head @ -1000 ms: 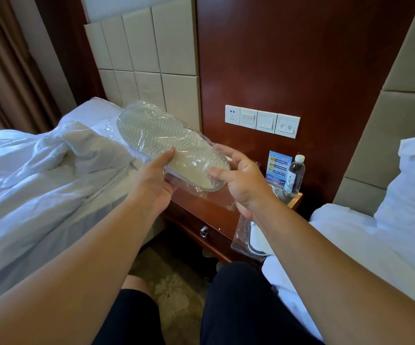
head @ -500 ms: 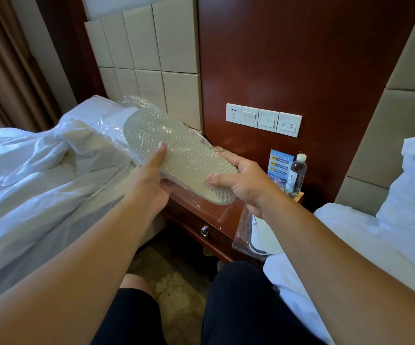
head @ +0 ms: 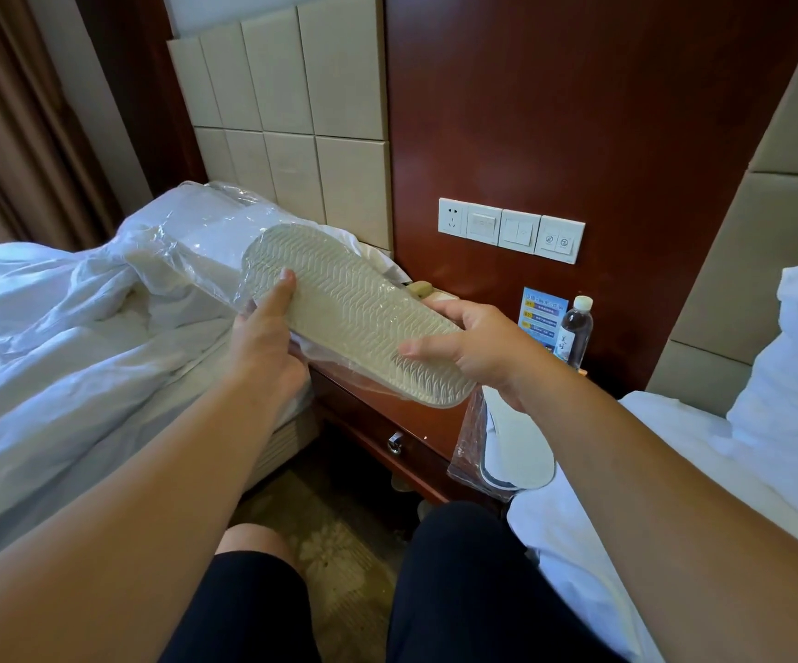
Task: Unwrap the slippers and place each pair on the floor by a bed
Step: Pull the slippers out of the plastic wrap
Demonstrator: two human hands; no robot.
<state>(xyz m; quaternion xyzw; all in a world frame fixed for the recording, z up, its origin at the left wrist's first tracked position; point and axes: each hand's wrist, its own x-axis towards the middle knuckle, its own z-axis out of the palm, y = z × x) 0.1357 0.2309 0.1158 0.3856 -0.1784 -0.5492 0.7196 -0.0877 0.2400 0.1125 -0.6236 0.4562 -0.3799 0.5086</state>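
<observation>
A pair of white slippers [head: 359, 313], ribbed sole up, is held over the nightstand, partly out of its clear plastic wrap [head: 182, 251]. The wrap trails off the toe end toward the left bed. My left hand [head: 268, 337] holds the slipper's near edge with the thumb on the sole. My right hand [head: 473, 346] grips the heel end, thumb on top and fingers underneath. A second wrapped pair of slippers [head: 512, 452] hangs over the nightstand's front right corner, beside the right bed.
The wooden nightstand [head: 387, 423] stands between the left bed [head: 53, 351] with its rumpled white duvet and the right bed [head: 674, 447] with a pillow. A water bottle [head: 576, 332] and a blue card stand at its back. Patterned carpet [head: 339, 533] lies below, my knees over it.
The wrap has slid back off the slippers toward the left bed, baring most of the sole. The slippers have come lower and to the right, and my right thumb now lies on the bare sole.
</observation>
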